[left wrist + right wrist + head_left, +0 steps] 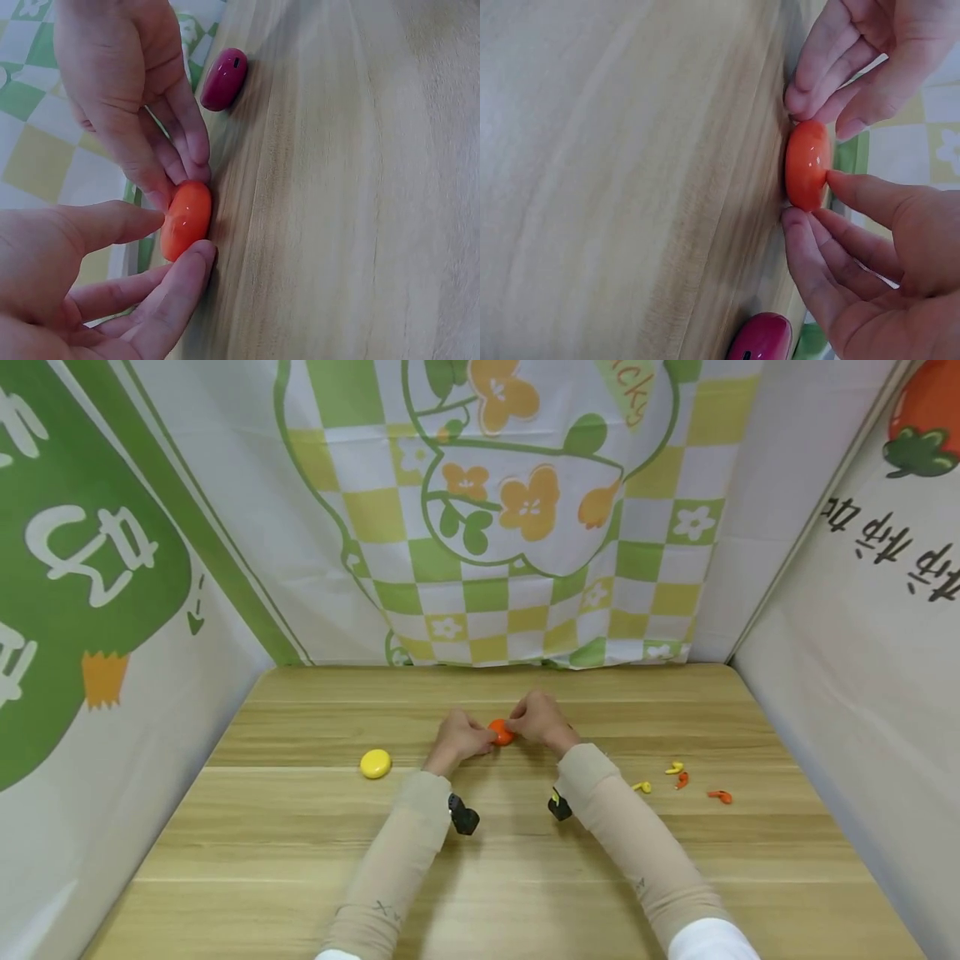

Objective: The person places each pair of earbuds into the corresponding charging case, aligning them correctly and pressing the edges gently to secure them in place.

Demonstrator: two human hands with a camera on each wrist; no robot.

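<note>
A glossy orange earbud case (502, 732), rounded and closed, rests on the wooden table between both hands. My left hand (459, 737) pinches its left side, the thumb on top and fingertips low at the edge in the left wrist view. From the opposite side my right hand (540, 721) grips it, thumb and fingertips at the rim in the right wrist view. A magenta case (224, 79) with a small dark port lies just beyond the right hand; in the head view that hand mostly hides it.
A yellow round case (376, 764) lies left of the left hand. Right of the right forearm lie yellow earbuds (675, 767) and orange earbuds (721, 797), loose on the table (510, 893). A patterned curtain (540, 610) hangs along the back edge.
</note>
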